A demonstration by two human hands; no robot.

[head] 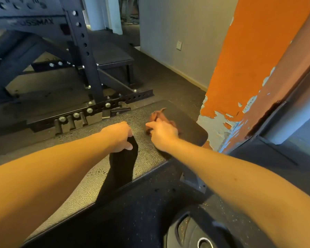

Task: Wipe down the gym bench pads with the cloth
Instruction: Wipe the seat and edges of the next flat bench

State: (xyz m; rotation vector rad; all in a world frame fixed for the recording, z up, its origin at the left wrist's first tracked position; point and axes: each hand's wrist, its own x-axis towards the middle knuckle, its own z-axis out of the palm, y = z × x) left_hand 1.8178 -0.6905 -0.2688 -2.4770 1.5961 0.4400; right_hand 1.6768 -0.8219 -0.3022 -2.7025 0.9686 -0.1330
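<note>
We see the right grip closed around a bunched rust-brown cloth, pressing it to the black pad of the counter. The cloth spills out just beyond and left of the knuckles, near the pad's far end. The left grip is just left of the right one, fingers curled. A dark shape runs back from beneath it, and we cannot tell whether that is shadow or something held. We judge the cloth light, soft and floppy, best taken as a wad in the palm so it does not trail. The pad looks like firm, pebbled vinyl with some sheen, likely to let the cloth slide easily. Well beyond the left grip stands a black rack. Blurred lettering ending in "SSMAX" and a "10" by its holes are all we can read.
</note>
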